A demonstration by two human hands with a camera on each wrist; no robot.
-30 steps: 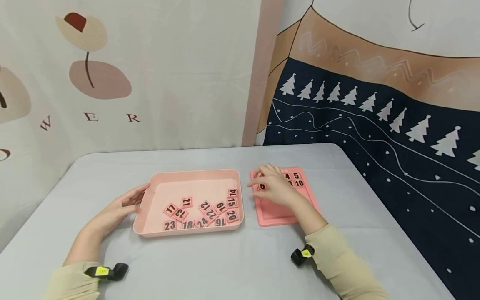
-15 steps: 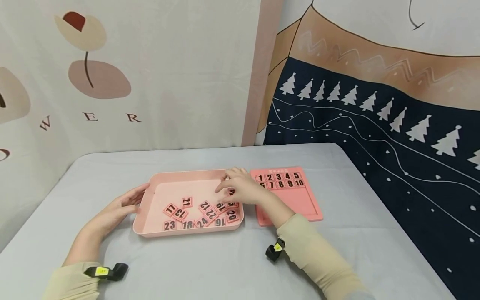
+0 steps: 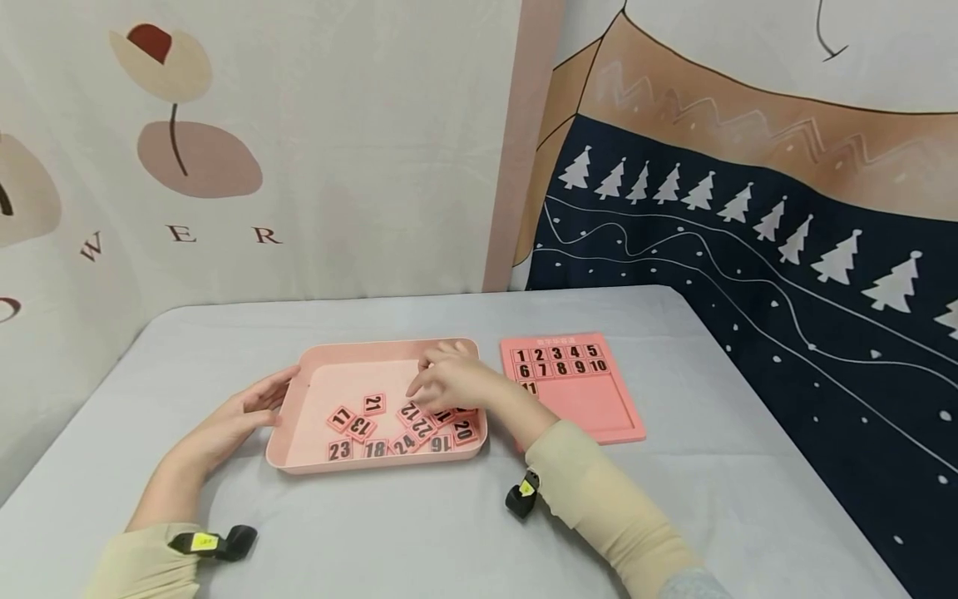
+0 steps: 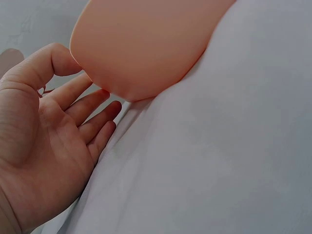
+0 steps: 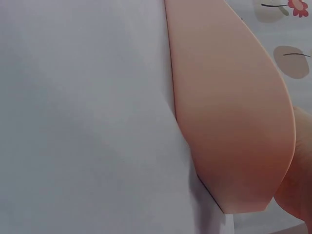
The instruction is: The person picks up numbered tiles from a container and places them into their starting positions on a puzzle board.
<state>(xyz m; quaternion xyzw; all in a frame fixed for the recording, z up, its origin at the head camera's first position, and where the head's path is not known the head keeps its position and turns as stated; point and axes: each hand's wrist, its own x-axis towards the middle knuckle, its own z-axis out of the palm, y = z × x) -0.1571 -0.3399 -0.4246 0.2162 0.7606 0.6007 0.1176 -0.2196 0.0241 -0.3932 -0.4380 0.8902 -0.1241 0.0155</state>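
My left hand [image 3: 243,410] rests against the left side of a shallow pink tray [image 3: 367,353], thumb and fingertips at its edge in the left wrist view. In the tray lie several loose pink number tiles, among them the 17 tile [image 3: 340,418], the 21 tile [image 3: 373,403] and the 23 tile [image 3: 340,450]. Over the tray's right part hovers my right hand [image 3: 456,381], its fingers loosely bent and pointing down close to the 12 tile [image 3: 409,413]. It covers some tiles. In the right wrist view the tray wall [image 5: 234,107] hides most of this hand.
Right of the tray lies a pink number board [image 3: 591,412], with tiles 1 to 10 in two rows and the 11 tile [image 3: 529,388] starting a third. A pale cloth covers the table [image 3: 374,541]. Printed curtains [image 3: 337,166] hang behind it.
My right hand has moved left from the number board to over the tray, uncovering the board's tiles, the 11 tile among them. The left hand and tray have stayed put.
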